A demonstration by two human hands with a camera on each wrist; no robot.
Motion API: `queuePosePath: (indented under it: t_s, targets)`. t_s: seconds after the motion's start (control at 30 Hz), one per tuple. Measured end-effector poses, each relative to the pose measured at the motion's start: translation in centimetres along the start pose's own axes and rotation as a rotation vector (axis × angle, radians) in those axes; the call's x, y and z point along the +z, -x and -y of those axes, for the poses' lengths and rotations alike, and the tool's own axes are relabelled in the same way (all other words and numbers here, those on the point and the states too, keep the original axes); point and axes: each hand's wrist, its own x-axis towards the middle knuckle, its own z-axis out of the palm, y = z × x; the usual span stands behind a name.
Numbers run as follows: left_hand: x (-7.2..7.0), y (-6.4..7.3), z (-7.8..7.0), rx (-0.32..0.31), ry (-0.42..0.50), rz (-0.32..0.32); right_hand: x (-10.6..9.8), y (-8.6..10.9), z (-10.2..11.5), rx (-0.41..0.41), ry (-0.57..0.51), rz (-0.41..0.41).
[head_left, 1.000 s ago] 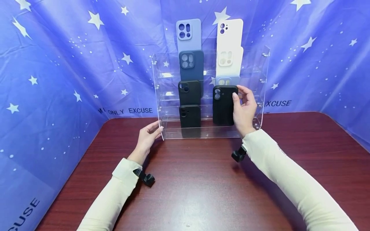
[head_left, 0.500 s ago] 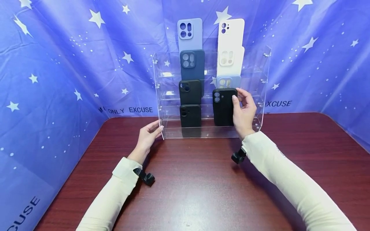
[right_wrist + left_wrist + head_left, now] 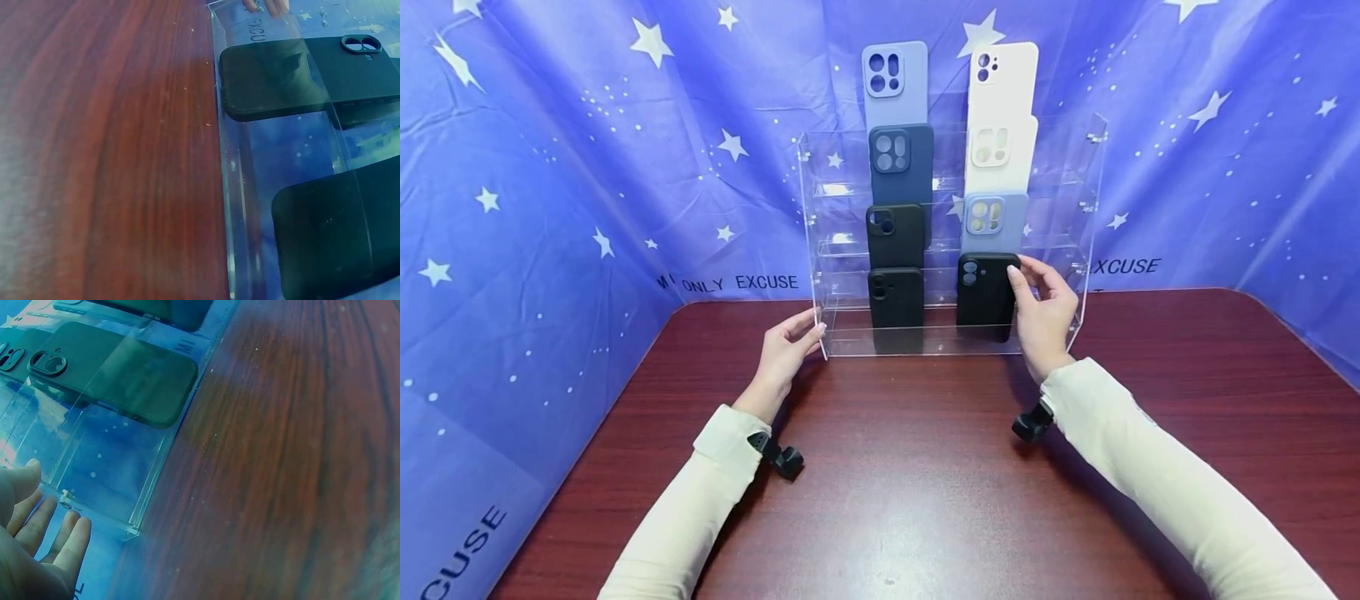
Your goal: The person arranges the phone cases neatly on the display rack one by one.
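Observation:
In the head view a clear acrylic display rack (image 3: 847, 342) stands on the table, holding phone cases in two upright columns. My right hand (image 3: 1048, 317) pinches the upper right edge of a black phone case (image 3: 988, 296), whose lower end is behind the rack's front lip. That case also shows low in the right wrist view (image 3: 337, 231). At the rack's left side panel, my left hand (image 3: 786, 354) grips the edge between thumb and fingers; the left wrist view shows these fingers (image 3: 70, 547) at the panel. Another black case (image 3: 897, 308) stands in the left column's front tier.
Behind it are a second black case (image 3: 895, 233), a dark blue case (image 3: 901, 179) and a light blue one (image 3: 910, 104). The right column has a light blue case (image 3: 1011, 225) and two white cases. A starry blue curtain (image 3: 550, 208) surrounds the reddish wooden table (image 3: 887, 492).
My right hand has lowered the black case down into the right column's front tier, uncovering more of the light blue case behind. My left hand stays at the rack's side.

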Motion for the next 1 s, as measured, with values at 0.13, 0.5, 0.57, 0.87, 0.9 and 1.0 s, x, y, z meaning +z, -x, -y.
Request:
queuePosePath:
  t_s: [0.13,0.5,0.57,0.87,0.9,1.0]
  targets:
    - [-0.1,0.0,0.2,-0.004,-0.001,0.005,-0.9,0.0,-0.8,0.077,0.036,-0.007]
    - [-0.1,0.1,0.0,0.004,0.000,-0.007,-2.2,-1.9,-0.5,0.245,0.093,0.078]
    - [0.0,0.2,-0.1,0.005,0.004,-0.009,-2.3,-2.0,-0.1,0.265,0.137,0.108]
    - [-0.2,0.4,0.0,-0.001,0.012,-0.021,-3.0,-2.5,0.2,0.293,0.283,0.196]
    - [-0.2,0.4,0.0,-0.002,0.011,-0.021,-3.1,-2.5,0.1,0.291,0.297,0.203]
    - [-0.3,0.4,0.2,-0.018,0.020,-0.018,-3.5,-2.2,-0.3,0.282,0.321,0.216]
